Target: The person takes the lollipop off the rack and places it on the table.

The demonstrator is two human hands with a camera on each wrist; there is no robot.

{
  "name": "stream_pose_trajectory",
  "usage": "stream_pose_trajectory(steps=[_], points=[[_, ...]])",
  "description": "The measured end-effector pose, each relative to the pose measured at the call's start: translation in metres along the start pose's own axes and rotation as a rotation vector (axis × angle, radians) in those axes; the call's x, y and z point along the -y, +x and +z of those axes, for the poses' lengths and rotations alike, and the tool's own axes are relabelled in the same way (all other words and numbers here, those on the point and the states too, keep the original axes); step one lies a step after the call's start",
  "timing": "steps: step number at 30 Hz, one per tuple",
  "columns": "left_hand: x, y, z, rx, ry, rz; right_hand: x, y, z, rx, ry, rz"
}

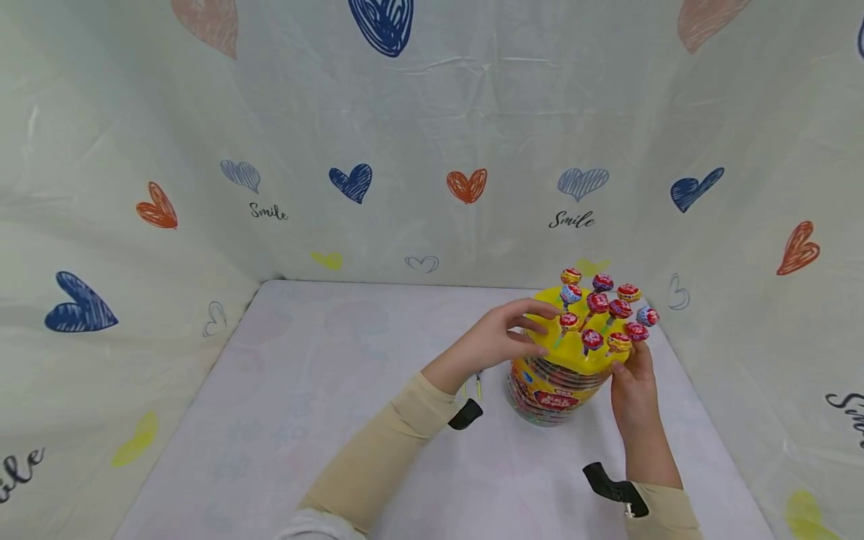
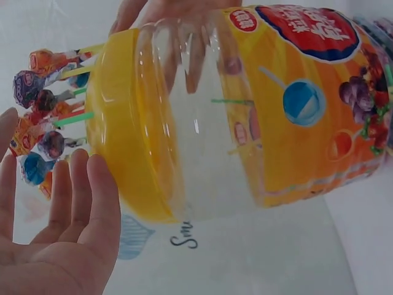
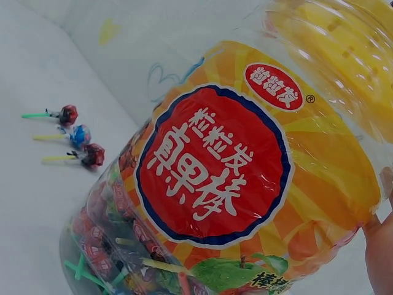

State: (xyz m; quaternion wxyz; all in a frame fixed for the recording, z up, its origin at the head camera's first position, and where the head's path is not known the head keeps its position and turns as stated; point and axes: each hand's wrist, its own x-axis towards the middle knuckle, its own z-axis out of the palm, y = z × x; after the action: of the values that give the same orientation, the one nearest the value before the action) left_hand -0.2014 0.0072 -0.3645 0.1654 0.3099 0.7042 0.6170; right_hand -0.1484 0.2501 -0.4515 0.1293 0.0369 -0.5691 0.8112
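A clear plastic jar point(image 1: 556, 397) of lollipops, with a red-and-yellow label, stands tilted at the table's right side. Several wrapped lollipops point(image 1: 597, 303) stick up from its yellow lid point(image 1: 550, 300). My left hand point(image 1: 513, 330) is at the lid's left side, fingers spread beside the nearest lollipop point(image 1: 568, 322); in the left wrist view its palm faces the lollipops. On the other side, my right hand point(image 1: 634, 382) grips the jar just below the lid, thumb toward me. Some of its fingers point(image 2: 190, 58) show through the clear wall.
Three loose lollipops point(image 3: 80, 135) lie on the white table point(image 1: 304, 375) left of the jar; in the head view my left forearm partly hides them. A heart-patterned curtain point(image 1: 418, 127) surrounds the table at the back and sides. Black straps point(image 1: 610, 484) hang at both wrists.
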Motion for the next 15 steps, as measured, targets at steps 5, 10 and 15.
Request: stream_pose_trajectory(steps=[5,10,15], points=[[-0.0002,0.0003,0.0044,0.035,0.034,0.01,-0.0002,0.0,-0.0008,0.0,0.002,0.001],[-0.0006,0.0014,0.0076,0.063,0.052,0.007,-0.0006,0.0003,-0.0015,0.0,0.005,-0.006],[-0.001,0.0025,0.011,0.063,0.065,0.004,-0.0006,0.0,-0.0022,0.002,0.012,-0.014]])
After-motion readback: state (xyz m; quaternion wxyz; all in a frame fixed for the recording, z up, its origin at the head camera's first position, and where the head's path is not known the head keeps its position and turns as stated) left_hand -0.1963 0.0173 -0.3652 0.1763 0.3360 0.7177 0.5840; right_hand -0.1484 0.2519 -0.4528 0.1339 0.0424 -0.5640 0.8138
